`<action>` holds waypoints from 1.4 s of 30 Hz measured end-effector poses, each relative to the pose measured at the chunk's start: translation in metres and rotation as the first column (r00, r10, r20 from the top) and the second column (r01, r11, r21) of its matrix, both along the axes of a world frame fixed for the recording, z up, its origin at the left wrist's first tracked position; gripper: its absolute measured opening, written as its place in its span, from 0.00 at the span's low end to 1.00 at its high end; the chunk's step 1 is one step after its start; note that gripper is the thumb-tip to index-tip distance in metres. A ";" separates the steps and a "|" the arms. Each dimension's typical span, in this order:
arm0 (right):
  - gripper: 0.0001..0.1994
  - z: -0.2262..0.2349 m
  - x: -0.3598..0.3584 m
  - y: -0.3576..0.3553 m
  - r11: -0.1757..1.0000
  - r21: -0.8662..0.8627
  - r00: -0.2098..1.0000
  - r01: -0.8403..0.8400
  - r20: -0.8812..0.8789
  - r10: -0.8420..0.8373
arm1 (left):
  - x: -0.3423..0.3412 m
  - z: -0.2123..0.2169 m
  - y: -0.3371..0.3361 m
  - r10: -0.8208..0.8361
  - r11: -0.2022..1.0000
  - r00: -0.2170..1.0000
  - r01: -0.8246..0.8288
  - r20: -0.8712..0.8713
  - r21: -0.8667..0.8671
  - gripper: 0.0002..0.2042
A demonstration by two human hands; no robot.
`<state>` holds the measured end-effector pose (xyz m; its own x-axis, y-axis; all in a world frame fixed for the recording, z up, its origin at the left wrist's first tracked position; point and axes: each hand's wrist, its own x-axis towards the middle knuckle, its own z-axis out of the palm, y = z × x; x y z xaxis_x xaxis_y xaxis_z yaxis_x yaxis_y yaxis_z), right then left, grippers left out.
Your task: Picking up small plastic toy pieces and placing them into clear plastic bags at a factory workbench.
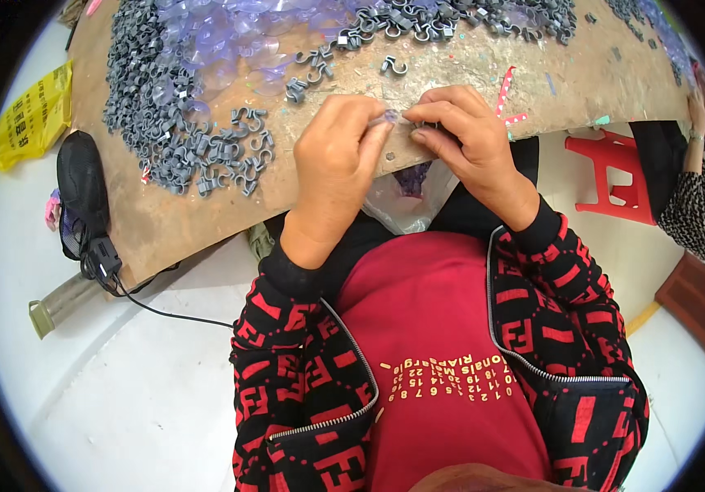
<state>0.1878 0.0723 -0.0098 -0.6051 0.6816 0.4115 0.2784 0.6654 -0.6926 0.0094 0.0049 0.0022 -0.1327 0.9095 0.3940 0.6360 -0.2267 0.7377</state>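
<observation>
Near the table's front edge, my left hand (pixel 338 141) pinches a small clear purplish plastic piece (pixel 391 116) between thumb and fingertips. My right hand (pixel 469 129) is close beside it, its thumb and fingers pinched together; what they hold is too small to make out. Just beyond both hands lies a loose grey plastic clip (pixel 394 66). Below the table edge, a clear plastic bag (pixel 418 215) with dark purple pieces inside hangs at my lap.
Grey clips (pixel 143 90) pile up at the left, beside translucent purple plastic pieces (pixel 229 37). Red dotted strips (pixel 505 90) lie right of my hands on the wooden table (pixel 156 225). A red stool (pixel 611 168) and another person's arm (pixel 701 123) are at the right.
</observation>
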 end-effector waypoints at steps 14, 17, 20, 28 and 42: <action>0.20 0.001 0.020 0.000 0.984 0.173 0.986 0.044 0.152 -0.071 | -0.002 -0.010 -0.006 0.010 1.000 1.000 -0.010 -0.009 0.000 0.10; 0.18 0.006 0.016 0.001 0.977 0.212 0.986 -0.016 0.163 -0.020 | -0.003 -0.011 -0.006 0.006 1.000 1.000 -0.006 -0.018 0.004 0.11; 0.16 0.003 0.015 0.002 0.973 0.229 0.984 -0.036 0.177 -0.005 | -0.004 -0.012 -0.007 -0.007 1.000 1.000 0.007 -0.002 0.006 0.12; 0.08 0.015 0.007 -0.006 0.929 -0.371 0.984 0.005 -0.166 -0.071 | 0.008 0.004 -0.019 0.073 0.979 0.766 0.068 0.638 -0.194 0.11; 0.11 0.062 0.003 -0.010 0.904 -0.415 0.939 -0.103 -0.341 -0.050 | 0.008 0.025 -0.027 0.063 0.883 0.065 0.461 0.996 -0.086 0.16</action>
<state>0.1904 0.0626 0.0523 -0.5027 0.8209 0.2709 -0.0347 0.2939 -0.9552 0.0173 -0.0222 0.0274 0.0624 0.9780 -0.1993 -0.7157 0.1830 0.6740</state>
